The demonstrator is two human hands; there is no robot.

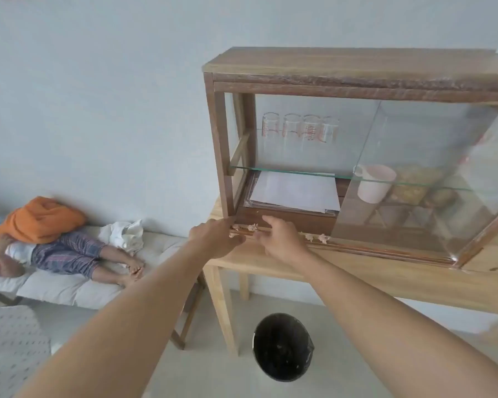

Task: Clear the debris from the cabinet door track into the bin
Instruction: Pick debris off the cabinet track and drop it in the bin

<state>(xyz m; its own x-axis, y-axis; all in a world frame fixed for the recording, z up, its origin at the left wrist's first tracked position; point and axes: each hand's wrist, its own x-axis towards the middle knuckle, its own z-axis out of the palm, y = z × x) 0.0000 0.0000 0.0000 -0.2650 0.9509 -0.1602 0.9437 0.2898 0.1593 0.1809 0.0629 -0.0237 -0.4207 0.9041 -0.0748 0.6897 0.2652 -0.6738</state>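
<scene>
Both hands at cabinet [357, 67] door track [357, 247], left end. Left hand [213, 238] and right hand [281, 239]: fingers curled, grip unclear. Debris [253, 227] bits in track btwn hands, more [324, 238] to the right. Black-lined bin [282, 347] on floor below, contents unclear. Inside: 4 glasses [299, 129] on glass shelf, paper [295, 195], pink cup [375, 182].

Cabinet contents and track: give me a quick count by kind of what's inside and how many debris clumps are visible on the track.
Drinking glasses on the upper glass shelf: 4
Pink mug: 1
Paper stack: 1
Debris clumps on the track, near the hands and further right: about 4
Total: about 10
</scene>
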